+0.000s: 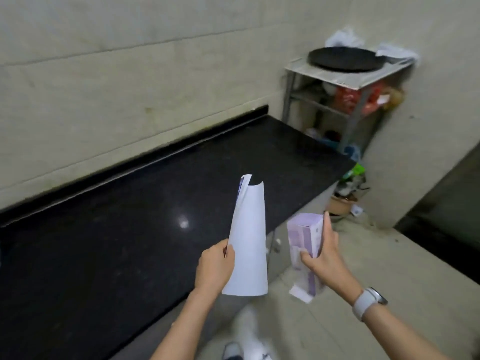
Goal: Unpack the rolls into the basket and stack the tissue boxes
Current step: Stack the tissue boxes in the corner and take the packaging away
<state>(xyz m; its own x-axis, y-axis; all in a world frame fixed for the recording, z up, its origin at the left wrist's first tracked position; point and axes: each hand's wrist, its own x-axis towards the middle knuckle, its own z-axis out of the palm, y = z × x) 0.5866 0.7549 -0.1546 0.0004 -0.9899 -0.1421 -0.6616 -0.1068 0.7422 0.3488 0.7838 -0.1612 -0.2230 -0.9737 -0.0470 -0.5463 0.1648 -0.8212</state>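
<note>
Quick count: two hands, left hand and right hand. One white wrapper sheet, one purple tissue box, one black countertop, one metal rack upper right, one dark round pan on top, one watch.

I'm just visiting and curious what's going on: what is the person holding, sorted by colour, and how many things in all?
White: 1, a curled white sheet in the left hand.
Purple: 1, a purple tissue box in the right hand.
Total: 2 things held. Nothing lies on the black counter where it shows.
</note>
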